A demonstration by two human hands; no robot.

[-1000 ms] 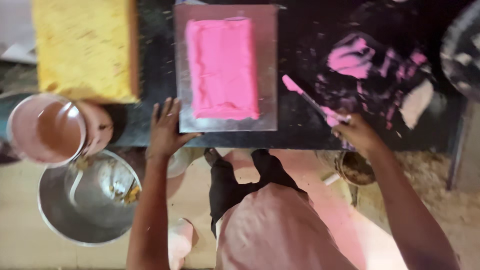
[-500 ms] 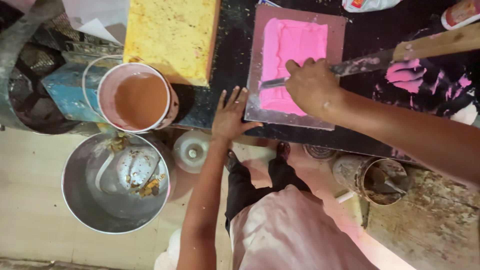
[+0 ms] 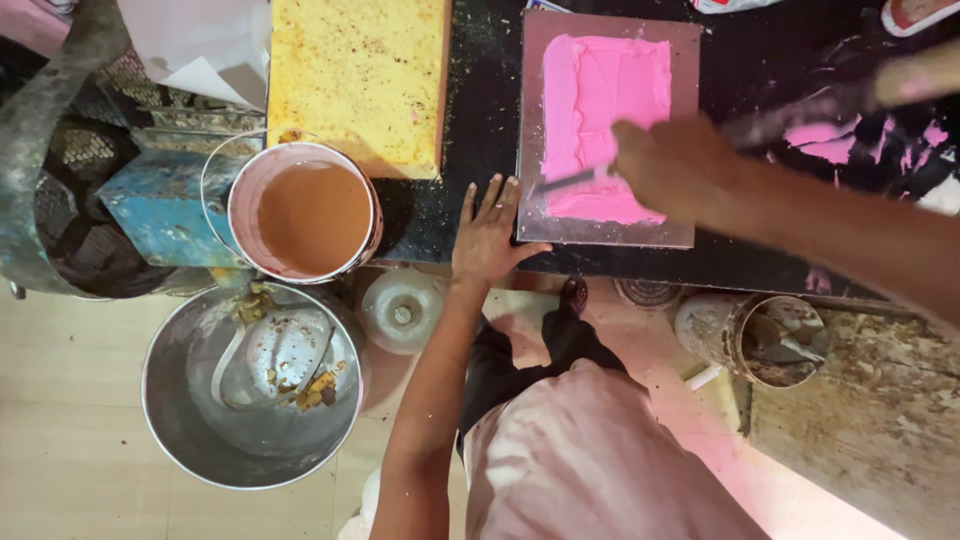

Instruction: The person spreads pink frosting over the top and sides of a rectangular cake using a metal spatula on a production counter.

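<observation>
On the black worktop, the square tile lies near the front edge, with bare top on both sides. The left hand, fingers spread flat, touches its lower-left corner. The right hand grips a blurred spatula, lying nearly crosswise, tip pointing left over the pink paste.

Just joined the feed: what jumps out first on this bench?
The bright pink paste spread over a square tile at top centre, with the right hand drawing a blade across it. The left hand lies flat at the tile's lower left corner. To the left sit a yellow sponge block and a bucket of brown liquid.
</observation>
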